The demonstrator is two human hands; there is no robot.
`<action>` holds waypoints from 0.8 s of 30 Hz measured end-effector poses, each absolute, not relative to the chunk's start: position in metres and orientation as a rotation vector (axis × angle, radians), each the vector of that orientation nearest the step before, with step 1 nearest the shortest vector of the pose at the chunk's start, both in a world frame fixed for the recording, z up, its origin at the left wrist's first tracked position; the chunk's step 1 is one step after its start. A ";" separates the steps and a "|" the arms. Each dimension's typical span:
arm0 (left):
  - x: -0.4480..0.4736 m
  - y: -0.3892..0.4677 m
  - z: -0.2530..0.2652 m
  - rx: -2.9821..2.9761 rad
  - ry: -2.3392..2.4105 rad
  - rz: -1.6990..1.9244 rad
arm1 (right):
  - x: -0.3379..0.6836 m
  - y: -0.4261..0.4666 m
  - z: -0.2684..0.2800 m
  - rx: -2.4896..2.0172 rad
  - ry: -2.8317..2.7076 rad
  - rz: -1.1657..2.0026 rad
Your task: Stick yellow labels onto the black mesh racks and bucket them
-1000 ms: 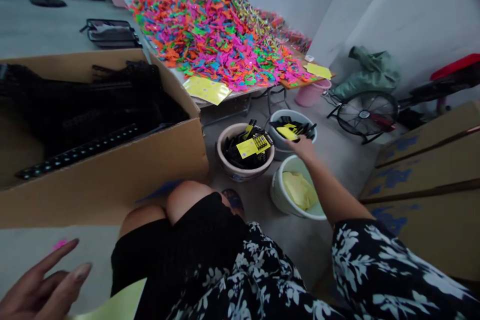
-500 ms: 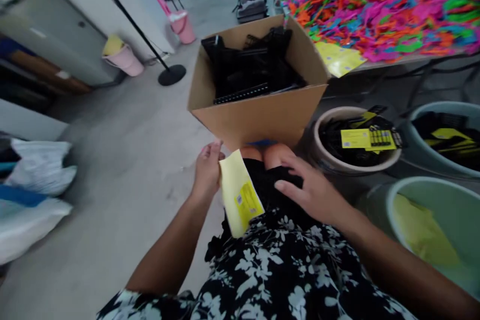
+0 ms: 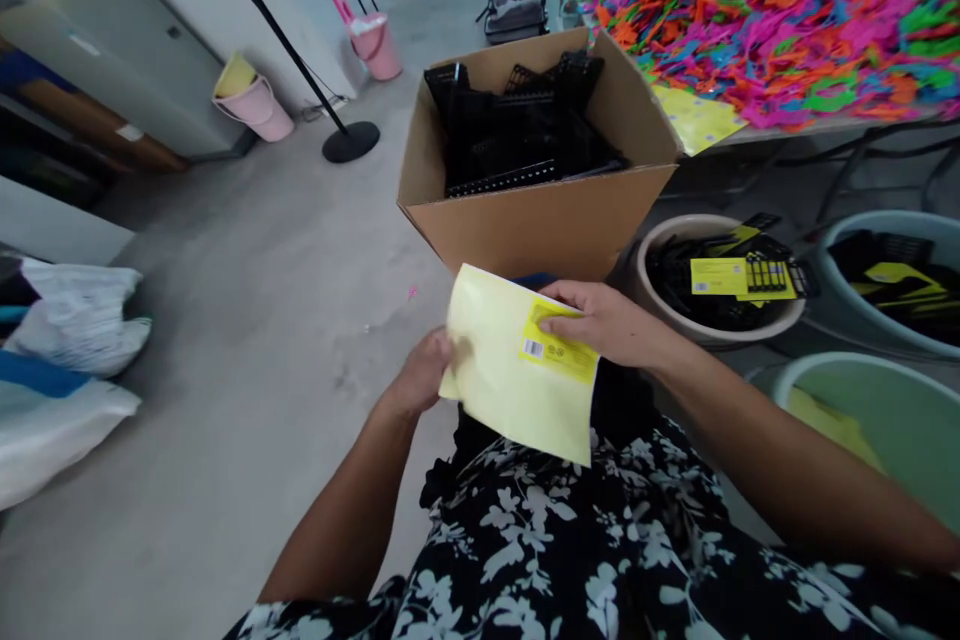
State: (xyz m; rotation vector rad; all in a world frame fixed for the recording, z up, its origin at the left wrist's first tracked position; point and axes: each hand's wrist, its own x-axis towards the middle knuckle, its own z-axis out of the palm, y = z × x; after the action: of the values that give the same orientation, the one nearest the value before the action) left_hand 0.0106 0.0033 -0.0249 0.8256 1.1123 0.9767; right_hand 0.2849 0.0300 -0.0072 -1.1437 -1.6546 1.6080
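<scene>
A pale yellow sticker sheet (image 3: 517, 390), with one bright yellow barcode label (image 3: 555, 345) at its upper right, is held out flat above my lap. My left hand (image 3: 426, 370) grips the sheet's left edge, thumb on top. On the other side, my right hand (image 3: 600, 320) has thumb and fingers closed on the label and the sheet's upper right edge; whether the label is peeling up I cannot tell. Just beyond the sheet stands a cardboard box (image 3: 540, 230) filled with black plastic pieces (image 3: 517, 135).
At right are a cream bucket (image 3: 720, 325) of black pieces with yellow labels, a blue bucket (image 3: 892, 320), and a green bucket (image 3: 817, 370) with yellow sheets. Colourful plastic pieces (image 3: 765, 10) cover a table. A fan stand base (image 3: 351, 142) and sacks (image 3: 67, 420) are at left.
My right hand has come left and taken hold of the sheet at its label. The sheet has turned and spread more toward me. My view has shifted slightly.
</scene>
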 end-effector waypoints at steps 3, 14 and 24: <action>0.007 -0.009 -0.029 0.831 0.942 0.734 | 0.282 0.034 -0.006 -1.225 -1.855 1.168; 0.059 -0.025 -0.047 0.640 0.911 0.987 | 0.251 -0.026 -0.056 -1.206 -1.921 0.436; 0.066 -0.024 -0.043 0.654 0.919 0.987 | 0.259 -0.024 -0.051 -1.205 -1.796 0.547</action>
State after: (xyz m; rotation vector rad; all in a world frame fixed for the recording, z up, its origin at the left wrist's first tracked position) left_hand 0.0663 -0.0242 -0.0426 0.6541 0.9189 0.9867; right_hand 0.2592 -0.0243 -0.0511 -1.2049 -1.7965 0.5470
